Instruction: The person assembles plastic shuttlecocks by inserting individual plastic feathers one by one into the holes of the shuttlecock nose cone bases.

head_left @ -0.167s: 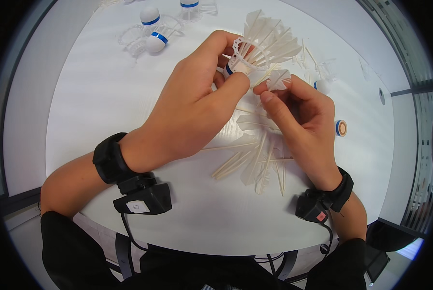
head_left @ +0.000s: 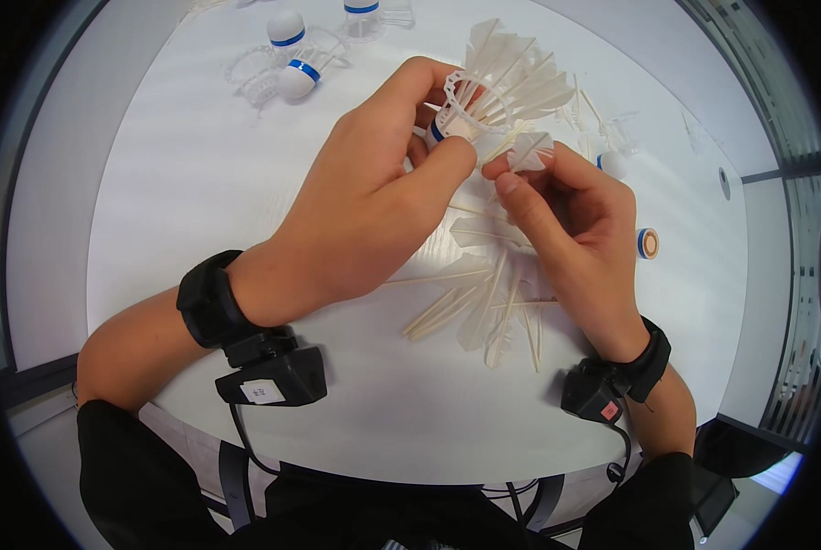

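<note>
Between thumb & forefinger, right hand (head_left: 571, 215) pinches a single white feather (head_left: 530, 149), vane up, quill pointing down into the fingers. Just left of it, almost touching, left hand (head_left: 374, 197) grips a part-built shuttlecock (head_left: 484, 92) by its cork base, skirt fanning up-right. Loose feathers (head_left: 488, 307) lie on white table (head_left: 199, 183) below; other shuttlecock bases (head_left: 293, 55) well apart, top left.

My left hand (head_left: 374, 202) grips a half-feathered shuttlecock (head_left: 484, 92); my right hand (head_left: 566, 220) pinches a feather (head_left: 529, 151) beside it. Loose feathers (head_left: 484, 307) on white table (head_left: 181, 183), three cork bases (head_left: 296, 78) far left.
</note>
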A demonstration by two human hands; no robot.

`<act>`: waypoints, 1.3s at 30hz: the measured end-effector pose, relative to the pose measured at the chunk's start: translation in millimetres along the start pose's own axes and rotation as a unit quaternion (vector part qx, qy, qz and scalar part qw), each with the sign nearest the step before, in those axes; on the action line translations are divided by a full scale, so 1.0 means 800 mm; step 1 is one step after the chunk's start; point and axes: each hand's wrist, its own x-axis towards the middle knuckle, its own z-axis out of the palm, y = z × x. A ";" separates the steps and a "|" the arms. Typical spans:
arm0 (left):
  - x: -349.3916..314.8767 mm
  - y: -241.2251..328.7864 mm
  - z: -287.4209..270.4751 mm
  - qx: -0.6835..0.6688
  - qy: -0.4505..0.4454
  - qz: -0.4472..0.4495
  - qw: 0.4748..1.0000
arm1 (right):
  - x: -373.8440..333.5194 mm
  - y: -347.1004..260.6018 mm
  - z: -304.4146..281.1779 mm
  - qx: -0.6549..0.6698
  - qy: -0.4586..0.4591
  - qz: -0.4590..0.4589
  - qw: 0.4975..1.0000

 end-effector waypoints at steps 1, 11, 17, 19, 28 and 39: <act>0.000 0.000 0.000 0.002 0.000 0.001 1.000 | 0.000 -0.001 0.000 -0.003 -0.004 0.002 1.000; 0.000 0.001 0.000 0.007 -0.002 -0.004 1.000 | 0.000 0.000 0.000 0.005 -0.004 -0.003 1.000; 0.000 -0.001 -0.001 0.011 -0.012 0.001 1.000 | 0.000 -0.001 0.001 0.002 -0.009 0.000 1.000; 0.000 -0.001 -0.001 0.010 -0.010 0.003 1.000 | 0.000 0.001 0.001 0.003 -0.007 -0.002 1.000; 0.001 -0.001 -0.001 0.023 -0.016 0.011 1.000 | 0.000 0.002 0.001 0.011 0.003 0.000 1.000; 0.000 0.001 -0.001 0.021 -0.016 0.002 1.000 | 0.000 0.003 0.001 0.013 0.002 0.003 1.000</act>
